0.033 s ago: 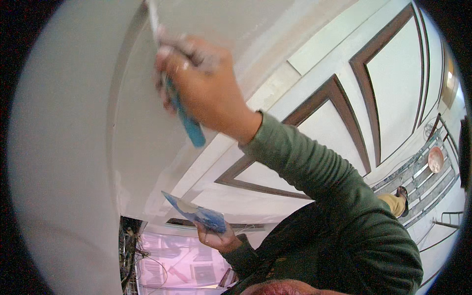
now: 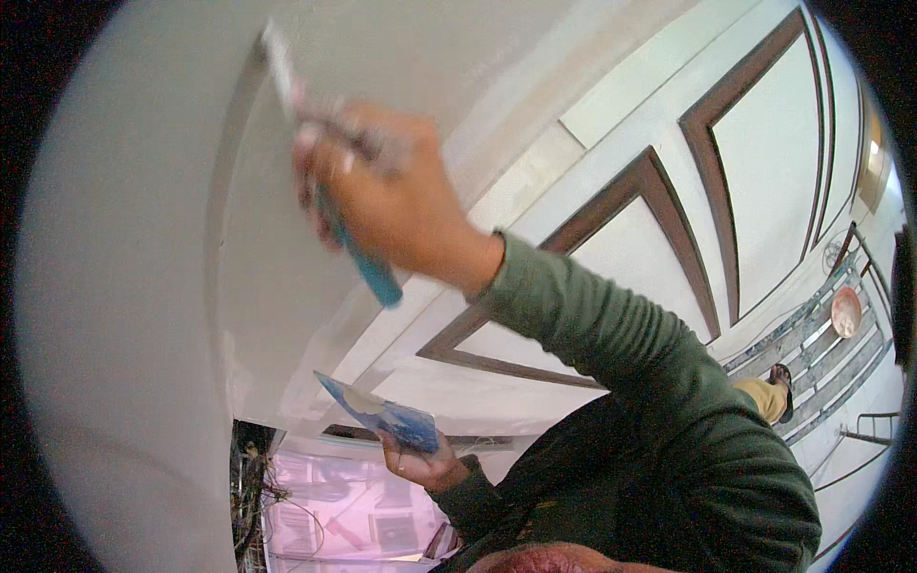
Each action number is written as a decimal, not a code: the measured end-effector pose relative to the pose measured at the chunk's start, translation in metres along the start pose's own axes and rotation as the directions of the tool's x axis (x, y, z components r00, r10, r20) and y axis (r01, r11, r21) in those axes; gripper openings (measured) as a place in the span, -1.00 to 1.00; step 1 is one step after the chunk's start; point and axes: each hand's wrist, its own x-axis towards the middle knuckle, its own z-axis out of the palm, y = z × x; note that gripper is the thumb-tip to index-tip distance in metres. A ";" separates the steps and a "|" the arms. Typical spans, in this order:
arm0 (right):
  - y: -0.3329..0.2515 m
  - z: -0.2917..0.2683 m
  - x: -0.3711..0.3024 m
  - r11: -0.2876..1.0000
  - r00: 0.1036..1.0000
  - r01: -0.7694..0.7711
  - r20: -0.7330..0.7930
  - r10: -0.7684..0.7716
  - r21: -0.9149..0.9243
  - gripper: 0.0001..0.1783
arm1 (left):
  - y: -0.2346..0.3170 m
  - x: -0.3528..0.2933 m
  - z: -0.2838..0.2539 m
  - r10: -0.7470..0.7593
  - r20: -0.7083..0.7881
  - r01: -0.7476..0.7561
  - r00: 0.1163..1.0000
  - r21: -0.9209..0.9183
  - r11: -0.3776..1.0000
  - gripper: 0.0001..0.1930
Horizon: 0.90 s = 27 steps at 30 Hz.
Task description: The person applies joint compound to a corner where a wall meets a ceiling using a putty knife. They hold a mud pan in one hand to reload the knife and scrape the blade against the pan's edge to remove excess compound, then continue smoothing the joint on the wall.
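Observation:
My right hand (image 2: 387, 181) is closed round the teal handle of a putty knife (image 2: 375, 272), smeared by motion. Its pale, narrow-looking blade points up and left, with the tip at the broad grey plastered surface (image 2: 162, 239), beside a curved recessed line. Whether the tip touches is blurred. Lower down, my left hand (image 2: 423, 465) grips a flat blue plate (image 2: 406, 423) by its near edge. Pale paste coats part of that plate, which tapers to a point at the far left. White smears mark the fingers of my right hand.
White panels with dark brown trim (image 2: 702, 143) run along the right. A slatted platform (image 2: 812, 358) carries an orange bowl (image 2: 846, 312) and a sandalled foot (image 2: 781, 392). Loose wires (image 2: 253, 487) hang by a dark opening at lower left, next to pinkish sheeting (image 2: 349, 506).
My right hand and the putty knife have moved slightly down the picture, the blade tip coming down and left along the grey surface. My left hand and the blue plate stay put.

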 end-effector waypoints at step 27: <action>-0.039 -0.017 0.050 0.534 0.951 0.145 -0.031 -0.306 -0.833 -0.76 | -0.013 0.041 -0.037 0.042 -0.118 -0.022 0.992 0.162 0.986 -0.60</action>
